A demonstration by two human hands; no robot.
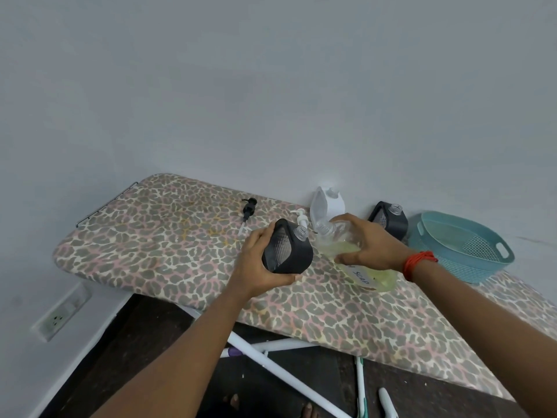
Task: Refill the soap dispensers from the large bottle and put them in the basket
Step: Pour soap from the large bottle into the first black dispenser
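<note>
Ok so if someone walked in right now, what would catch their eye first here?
Probably the two hands at the centre: the left hand grips a black soap dispenser with its top open, and the right hand tips a clear large bottle of yellowish soap toward it. Next, the leopard-print ironing board beneath them, and the teal basket at its right end.

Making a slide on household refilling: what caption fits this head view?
Left hand steadies a black dispenser while the right hand tilts the large soap bottle toward it.
</note>
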